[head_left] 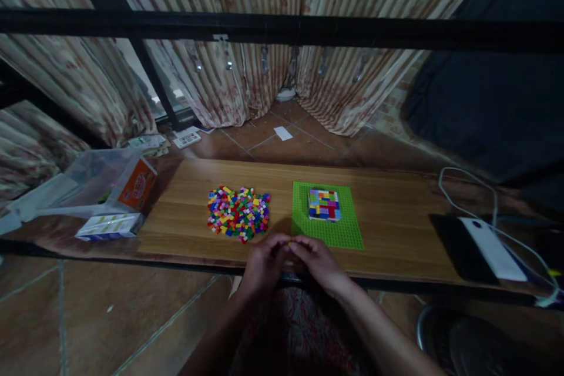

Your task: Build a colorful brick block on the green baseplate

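My left hand (267, 255) and my right hand (315, 255) meet at the table's front edge, fingertips pinched together. Between them shows a speck of yellow, a small toy brick (289, 243) mostly covered by the fingers. Just beyond my right hand lies a green baseplate (350, 232). On it stands a squarish block built of toy bricks (325, 205) in many colours, with a white lower edge. Beyond my left hand spreads a loose pile of small coloured toy bricks (239, 213).
The wooden board (396, 217) carries all this. At left are a clear plastic bin (94, 173) with an orange label and a white box (110, 227). A black-and-white flat object (484, 247) and a white cable (496, 200) lie right. A black rail (282, 30) crosses behind.
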`<act>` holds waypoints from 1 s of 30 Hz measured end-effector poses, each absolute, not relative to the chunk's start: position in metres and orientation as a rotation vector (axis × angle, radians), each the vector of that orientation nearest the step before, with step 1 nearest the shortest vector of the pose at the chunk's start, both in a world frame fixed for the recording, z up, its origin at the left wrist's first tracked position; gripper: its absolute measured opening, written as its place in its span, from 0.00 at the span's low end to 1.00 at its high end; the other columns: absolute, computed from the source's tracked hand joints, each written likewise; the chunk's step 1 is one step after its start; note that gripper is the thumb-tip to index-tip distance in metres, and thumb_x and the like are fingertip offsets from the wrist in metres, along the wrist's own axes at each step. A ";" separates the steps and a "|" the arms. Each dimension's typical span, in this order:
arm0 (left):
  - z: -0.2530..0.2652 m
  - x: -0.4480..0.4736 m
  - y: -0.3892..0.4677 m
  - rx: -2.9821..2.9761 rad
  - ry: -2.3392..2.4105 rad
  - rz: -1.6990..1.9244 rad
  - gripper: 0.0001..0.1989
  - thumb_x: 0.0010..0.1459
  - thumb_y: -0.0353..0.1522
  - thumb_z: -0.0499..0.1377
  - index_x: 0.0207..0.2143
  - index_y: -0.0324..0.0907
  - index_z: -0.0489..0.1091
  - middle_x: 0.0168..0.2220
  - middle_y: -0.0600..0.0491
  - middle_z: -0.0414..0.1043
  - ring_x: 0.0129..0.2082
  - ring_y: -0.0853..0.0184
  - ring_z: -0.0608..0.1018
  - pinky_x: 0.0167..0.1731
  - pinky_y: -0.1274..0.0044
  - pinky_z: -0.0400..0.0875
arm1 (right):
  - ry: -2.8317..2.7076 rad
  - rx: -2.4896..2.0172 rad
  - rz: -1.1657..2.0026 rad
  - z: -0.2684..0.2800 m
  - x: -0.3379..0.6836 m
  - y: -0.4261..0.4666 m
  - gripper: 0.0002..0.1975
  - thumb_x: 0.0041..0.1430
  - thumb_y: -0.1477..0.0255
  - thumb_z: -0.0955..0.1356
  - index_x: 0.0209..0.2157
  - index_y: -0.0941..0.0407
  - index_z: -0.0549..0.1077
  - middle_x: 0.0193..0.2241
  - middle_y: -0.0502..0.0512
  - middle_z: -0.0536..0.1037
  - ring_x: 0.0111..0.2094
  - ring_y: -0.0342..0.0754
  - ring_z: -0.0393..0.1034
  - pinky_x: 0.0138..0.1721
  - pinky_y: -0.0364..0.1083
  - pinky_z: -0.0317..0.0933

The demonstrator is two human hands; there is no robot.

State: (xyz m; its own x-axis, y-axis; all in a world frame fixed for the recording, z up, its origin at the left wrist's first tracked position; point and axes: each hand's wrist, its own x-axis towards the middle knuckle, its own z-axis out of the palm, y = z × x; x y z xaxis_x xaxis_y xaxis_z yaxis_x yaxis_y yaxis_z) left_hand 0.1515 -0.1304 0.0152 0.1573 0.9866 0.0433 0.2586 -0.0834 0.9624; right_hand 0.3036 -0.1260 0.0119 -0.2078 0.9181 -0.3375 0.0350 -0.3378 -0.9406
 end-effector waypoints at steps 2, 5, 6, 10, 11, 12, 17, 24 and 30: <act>0.020 0.161 -0.125 1.596 1.195 0.960 0.07 0.60 0.31 0.56 0.36 0.43 0.74 0.34 0.54 0.74 0.35 0.70 0.76 0.38 0.79 0.69 | -1.085 -1.325 1.682 0.018 0.313 -0.126 0.21 0.50 0.51 0.69 0.32 0.56 0.74 0.19 0.45 0.66 0.21 0.40 0.56 0.23 0.41 0.51; 0.025 0.171 -0.118 1.681 1.195 0.917 0.06 0.59 0.30 0.56 0.33 0.42 0.73 0.33 0.54 0.74 0.34 0.70 0.75 0.37 0.79 0.68 | -1.018 -1.300 1.705 0.022 0.326 -0.124 0.21 0.47 0.51 0.71 0.29 0.56 0.74 0.20 0.46 0.67 0.22 0.40 0.57 0.24 0.41 0.52; 0.025 0.174 -0.116 1.708 1.205 0.899 0.06 0.59 0.30 0.56 0.32 0.42 0.73 0.33 0.54 0.74 0.34 0.70 0.75 0.37 0.79 0.68 | -1.009 -1.300 1.699 0.023 0.329 -0.124 0.21 0.46 0.51 0.72 0.29 0.56 0.75 0.21 0.46 0.68 0.23 0.40 0.58 0.25 0.41 0.52; 0.023 0.185 -0.106 1.799 1.208 0.806 0.06 0.58 0.31 0.56 0.30 0.42 0.72 0.30 0.55 0.73 0.31 0.71 0.74 0.33 0.80 0.67 | -0.953 -1.307 1.658 0.020 0.341 -0.122 0.23 0.46 0.50 0.72 0.28 0.57 0.75 0.22 0.47 0.70 0.23 0.39 0.58 0.24 0.41 0.52; 0.021 0.188 -0.102 1.815 1.207 0.800 0.05 0.58 0.31 0.57 0.31 0.42 0.72 0.30 0.55 0.73 0.30 0.71 0.74 0.32 0.80 0.67 | -0.933 -1.317 1.627 0.019 0.345 -0.122 0.23 0.46 0.50 0.71 0.28 0.58 0.75 0.22 0.48 0.70 0.22 0.39 0.57 0.24 0.41 0.51; 0.019 0.192 -0.098 1.826 1.212 0.809 0.05 0.58 0.31 0.57 0.31 0.42 0.72 0.30 0.55 0.73 0.30 0.71 0.74 0.32 0.80 0.68 | -0.912 -1.336 1.580 0.017 0.350 -0.121 0.23 0.46 0.49 0.71 0.28 0.58 0.74 0.21 0.48 0.70 0.22 0.39 0.57 0.24 0.41 0.51; 0.007 0.210 -0.073 1.825 1.286 0.974 0.05 0.58 0.30 0.58 0.33 0.42 0.74 0.32 0.53 0.75 0.33 0.70 0.76 0.36 0.79 0.69 | -0.836 -1.499 1.178 0.007 0.389 -0.114 0.25 0.44 0.48 0.71 0.28 0.57 0.75 0.25 0.52 0.75 0.25 0.43 0.64 0.28 0.43 0.58; -0.012 0.229 -0.052 1.865 1.331 1.120 0.04 0.57 0.32 0.61 0.32 0.44 0.76 0.32 0.53 0.76 0.34 0.68 0.77 0.38 0.76 0.71 | -0.827 -1.602 0.954 0.000 0.429 -0.105 0.26 0.44 0.47 0.71 0.30 0.57 0.76 0.26 0.54 0.77 0.27 0.46 0.67 0.30 0.45 0.61; -0.025 0.228 -0.046 1.930 1.319 1.185 0.03 0.55 0.32 0.62 0.30 0.44 0.77 0.30 0.53 0.76 0.33 0.68 0.77 0.37 0.75 0.70 | -0.919 -1.581 0.948 -0.011 0.429 -0.097 0.24 0.49 0.49 0.69 0.30 0.57 0.76 0.26 0.53 0.76 0.26 0.45 0.66 0.29 0.44 0.60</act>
